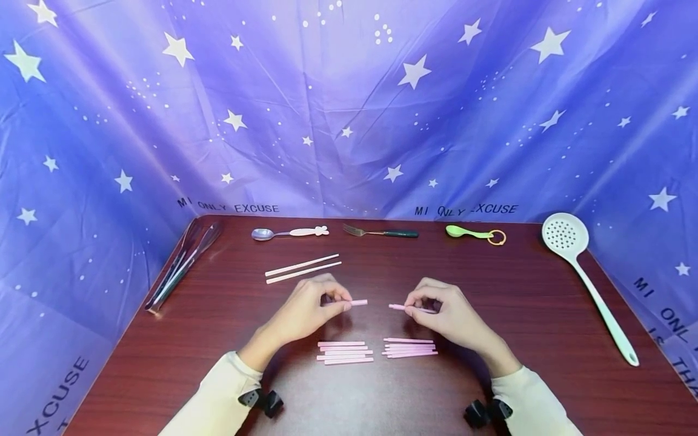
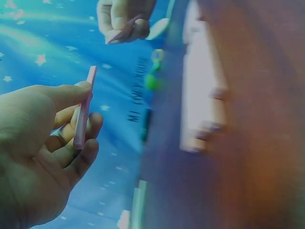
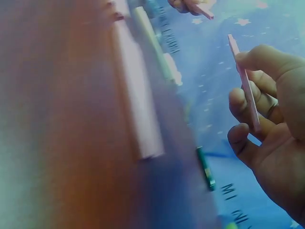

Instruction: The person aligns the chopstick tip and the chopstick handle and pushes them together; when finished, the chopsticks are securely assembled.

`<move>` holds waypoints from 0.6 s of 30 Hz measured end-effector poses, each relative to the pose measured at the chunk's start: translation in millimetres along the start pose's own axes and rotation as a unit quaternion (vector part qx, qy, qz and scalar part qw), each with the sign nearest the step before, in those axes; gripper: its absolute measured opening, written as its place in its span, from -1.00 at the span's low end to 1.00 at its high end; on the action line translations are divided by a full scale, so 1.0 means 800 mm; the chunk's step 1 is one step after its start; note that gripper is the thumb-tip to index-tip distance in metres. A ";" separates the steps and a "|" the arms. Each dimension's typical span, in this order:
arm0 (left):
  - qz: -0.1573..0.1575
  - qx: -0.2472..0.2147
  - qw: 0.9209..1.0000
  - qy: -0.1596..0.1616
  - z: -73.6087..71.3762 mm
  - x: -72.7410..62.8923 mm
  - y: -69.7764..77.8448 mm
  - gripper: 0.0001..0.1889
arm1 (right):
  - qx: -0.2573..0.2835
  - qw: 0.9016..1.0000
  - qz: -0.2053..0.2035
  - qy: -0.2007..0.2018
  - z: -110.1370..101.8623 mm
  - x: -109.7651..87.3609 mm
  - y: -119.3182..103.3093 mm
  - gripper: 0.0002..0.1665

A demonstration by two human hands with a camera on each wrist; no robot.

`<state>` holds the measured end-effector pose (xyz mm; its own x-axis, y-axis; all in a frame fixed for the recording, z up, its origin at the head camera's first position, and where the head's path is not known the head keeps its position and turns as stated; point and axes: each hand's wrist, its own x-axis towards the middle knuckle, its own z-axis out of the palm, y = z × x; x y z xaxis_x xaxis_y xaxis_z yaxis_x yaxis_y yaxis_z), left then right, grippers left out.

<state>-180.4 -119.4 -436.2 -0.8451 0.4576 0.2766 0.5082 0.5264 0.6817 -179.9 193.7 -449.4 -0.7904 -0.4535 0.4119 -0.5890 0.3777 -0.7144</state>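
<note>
Left hand [image 1: 320, 303] and right hand [image 1: 443, 304] are angled in, each pinching a pink stick [image 1: 359, 302], tips apart, this side of the fork [image 1: 389, 233].

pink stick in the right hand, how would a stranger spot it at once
On the dark red table, just beyond the right-hand pile of pink sticks, find the person's right hand. It pinches a slim pink stick, one end facing the similar stick in the left hand. Unlike the piled sticks it is held, and only it is in the right hand.
</note>
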 end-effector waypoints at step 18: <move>0.071 0.007 0.996 0.045 -0.016 0.027 0.033 -0.95 | 0.016 0.998 -0.052 0.035 -0.010 0.030 -0.041 -0.72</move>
<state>-187.2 -104.9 -403.8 -0.7754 0.4624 0.4300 0.6257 0.4707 0.6220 -180.9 176.8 -411.5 -0.7357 -0.4311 0.5224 -0.6638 0.3056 -0.6826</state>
